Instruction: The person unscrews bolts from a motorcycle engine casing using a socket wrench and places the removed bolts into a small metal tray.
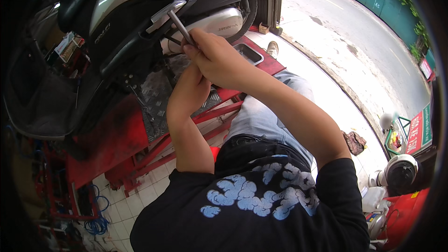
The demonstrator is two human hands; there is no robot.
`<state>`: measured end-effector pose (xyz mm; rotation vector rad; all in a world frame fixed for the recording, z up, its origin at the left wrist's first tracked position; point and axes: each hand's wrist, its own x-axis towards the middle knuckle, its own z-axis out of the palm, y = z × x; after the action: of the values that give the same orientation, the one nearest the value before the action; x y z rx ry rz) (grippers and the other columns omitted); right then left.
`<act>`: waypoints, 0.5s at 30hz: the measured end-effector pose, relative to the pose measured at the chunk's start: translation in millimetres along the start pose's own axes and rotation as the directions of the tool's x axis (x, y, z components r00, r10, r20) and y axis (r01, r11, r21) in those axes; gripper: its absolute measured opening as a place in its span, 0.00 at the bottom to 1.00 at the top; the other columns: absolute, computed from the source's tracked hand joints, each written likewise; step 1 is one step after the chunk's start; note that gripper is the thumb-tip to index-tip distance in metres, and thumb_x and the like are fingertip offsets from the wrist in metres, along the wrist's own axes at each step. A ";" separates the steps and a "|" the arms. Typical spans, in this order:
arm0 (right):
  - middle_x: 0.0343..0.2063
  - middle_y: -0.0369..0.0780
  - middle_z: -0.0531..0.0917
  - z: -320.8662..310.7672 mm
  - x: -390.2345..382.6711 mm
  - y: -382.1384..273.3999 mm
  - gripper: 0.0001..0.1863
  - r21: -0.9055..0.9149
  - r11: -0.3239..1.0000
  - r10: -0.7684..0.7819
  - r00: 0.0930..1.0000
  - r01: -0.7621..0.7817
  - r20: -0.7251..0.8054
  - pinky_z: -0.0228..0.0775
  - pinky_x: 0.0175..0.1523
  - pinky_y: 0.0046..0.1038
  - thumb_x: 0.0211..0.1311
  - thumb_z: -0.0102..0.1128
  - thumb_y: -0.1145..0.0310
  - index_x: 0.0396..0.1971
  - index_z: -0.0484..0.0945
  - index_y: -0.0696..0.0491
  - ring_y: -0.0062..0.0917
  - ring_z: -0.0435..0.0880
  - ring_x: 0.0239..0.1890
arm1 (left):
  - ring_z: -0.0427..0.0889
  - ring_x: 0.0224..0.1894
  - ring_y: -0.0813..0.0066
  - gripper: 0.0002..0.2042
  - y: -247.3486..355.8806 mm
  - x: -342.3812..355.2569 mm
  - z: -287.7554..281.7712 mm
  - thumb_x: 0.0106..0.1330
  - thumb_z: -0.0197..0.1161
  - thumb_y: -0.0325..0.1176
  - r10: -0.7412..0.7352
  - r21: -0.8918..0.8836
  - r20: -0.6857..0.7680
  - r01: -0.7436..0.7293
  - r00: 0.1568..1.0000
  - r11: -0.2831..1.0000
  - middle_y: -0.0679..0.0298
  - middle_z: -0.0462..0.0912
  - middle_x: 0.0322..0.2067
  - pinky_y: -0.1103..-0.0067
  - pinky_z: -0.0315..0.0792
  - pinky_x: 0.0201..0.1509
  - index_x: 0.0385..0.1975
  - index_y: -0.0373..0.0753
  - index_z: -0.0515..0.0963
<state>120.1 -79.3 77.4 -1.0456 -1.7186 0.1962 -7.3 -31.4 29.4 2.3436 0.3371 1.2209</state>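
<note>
Black shirt with pale blue cloud print (261, 196) nearest camera, person bent forward over jeans. Both forearms reach up toward scooter on red lift stand (116, 135). Left hand (189, 91) lies under right wrist, likely bracing; its fingers hidden, so cannot tell if closed on anything. Right hand (212, 56) fingers clamped together round handle of metal T-handle wrench (177, 21), shaft angled up-left into scooter (140, 14) underside beside silver engine cover (221, 21). Beyond, street (354, 33) and green fence.
</note>
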 end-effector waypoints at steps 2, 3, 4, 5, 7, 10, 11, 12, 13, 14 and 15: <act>0.31 0.48 0.80 -1.7 2.4 11.0 0.10 -0.148 0.988 -0.047 0.999 0.046 -0.005 0.72 0.44 0.36 0.70 0.56 0.68 0.42 0.75 0.60 0.42 0.81 0.38 | 0.82 0.40 0.63 0.13 5.6 -2.5 -11.4 0.76 0.52 0.36 -0.200 0.183 0.031 0.192 0.979 0.964 0.52 0.82 0.37 0.70 0.74 0.43 0.50 0.32 0.71; 0.31 0.49 0.80 -0.3 1.5 12.7 0.10 -0.096 0.995 -0.037 0.998 0.033 -0.042 0.71 0.43 0.39 0.69 0.56 0.67 0.41 0.75 0.59 0.45 0.80 0.39 | 0.82 0.41 0.64 0.15 12.3 -5.3 -19.3 0.77 0.53 0.38 -0.301 0.276 0.029 0.281 0.953 0.919 0.53 0.82 0.38 0.70 0.75 0.44 0.52 0.32 0.71; 0.32 0.50 0.79 -1.3 0.9 14.8 0.10 -0.047 0.999 -0.024 0.996 0.020 -0.086 0.69 0.43 0.43 0.69 0.57 0.67 0.40 0.75 0.59 0.47 0.79 0.40 | 0.81 0.45 0.66 0.15 17.6 -6.5 -26.1 0.77 0.53 0.39 -0.314 0.138 -0.077 0.322 0.946 0.937 0.54 0.81 0.42 0.71 0.74 0.48 0.52 0.33 0.71; 0.32 0.51 0.79 -3.2 0.8 15.9 0.10 0.002 1.000 -0.008 0.992 0.008 -0.130 0.68 0.43 0.46 0.68 0.57 0.66 0.39 0.75 0.58 0.50 0.78 0.40 | 0.80 0.49 0.67 0.16 22.9 -7.7 -32.6 0.77 0.53 0.40 -0.338 -0.006 -0.178 0.343 0.924 0.939 0.55 0.81 0.46 0.72 0.73 0.52 0.52 0.34 0.71; 0.34 0.48 0.79 -4.1 -0.7 14.6 0.09 -0.117 0.990 -0.092 0.983 0.074 -0.156 0.70 0.43 0.44 0.67 0.59 0.66 0.42 0.77 0.55 0.47 0.79 0.41 | 0.78 0.55 0.68 0.19 31.7 -5.1 -33.6 0.77 0.51 0.46 -0.315 -0.200 -0.383 0.255 0.868 0.946 0.56 0.79 0.51 0.73 0.72 0.56 0.53 0.35 0.71; 0.39 0.44 0.78 5.0 -9.3 8.9 0.11 -0.234 0.955 -0.220 0.966 0.185 -0.134 0.74 0.43 0.41 0.66 0.61 0.65 0.46 0.79 0.49 0.43 0.81 0.43 | 0.75 0.58 0.69 0.33 28.9 15.5 -3.7 0.75 0.45 0.62 -0.164 -0.322 -0.575 -0.038 0.802 0.946 0.56 0.76 0.57 0.72 0.72 0.56 0.57 0.33 0.69; 0.41 0.43 0.77 10.0 -14.0 6.1 0.12 -0.264 0.938 -0.262 0.958 0.224 -0.117 0.75 0.43 0.40 0.65 0.61 0.65 0.47 0.80 0.48 0.41 0.81 0.43 | 0.75 0.56 0.70 0.33 26.4 16.7 1.7 0.76 0.44 0.61 -0.236 -0.338 -0.591 0.029 0.772 0.941 0.58 0.77 0.54 0.70 0.71 0.57 0.57 0.32 0.69; 0.45 0.42 0.76 11.8 -16.0 4.1 0.15 -0.300 0.927 -0.252 0.966 0.223 -0.058 0.77 0.43 0.39 0.63 0.64 0.63 0.48 0.80 0.49 0.41 0.82 0.44 | 0.74 0.55 0.71 0.28 19.5 19.6 4.1 0.78 0.42 0.59 -0.267 -0.401 -0.656 -0.026 0.706 0.916 0.59 0.77 0.52 0.71 0.68 0.59 0.49 0.34 0.71; 0.46 0.43 0.75 13.8 -20.4 0.2 0.17 -0.278 0.947 -0.187 0.980 0.164 -0.060 0.77 0.43 0.40 0.62 0.65 0.62 0.49 0.79 0.51 0.41 0.82 0.45 | 0.74 0.53 0.71 0.25 16.0 21.9 6.0 0.79 0.39 0.56 -0.303 -0.456 -0.711 -0.087 0.635 0.886 0.61 0.77 0.51 0.73 0.66 0.60 0.41 0.36 0.72; 0.47 0.44 0.75 16.1 -25.6 -4.3 0.19 -0.255 0.961 -0.122 0.991 0.104 -0.059 0.77 0.43 0.40 0.61 0.66 0.62 0.49 0.79 0.53 0.42 0.82 0.45 | 0.74 0.51 0.72 0.24 15.6 21.1 7.4 0.80 0.39 0.55 -0.315 -0.451 -0.763 -0.116 0.564 0.885 0.62 0.77 0.48 0.73 0.66 0.58 0.38 0.38 0.70; 0.47 0.44 0.74 17.3 -28.9 -5.5 0.21 -0.234 0.971 -0.054 0.997 0.039 -0.059 0.77 0.42 0.40 0.60 0.67 0.61 0.50 0.78 0.54 0.42 0.82 0.46 | 0.74 0.49 0.72 0.23 22.6 22.2 10.2 0.80 0.38 0.54 -0.330 -0.448 -0.807 -0.144 0.490 0.882 0.63 0.77 0.46 0.73 0.66 0.57 0.34 0.40 0.68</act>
<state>104.1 -97.3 53.2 -1.1674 -1.7343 -0.0714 13.7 -44.5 51.6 1.0907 0.4208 2.0987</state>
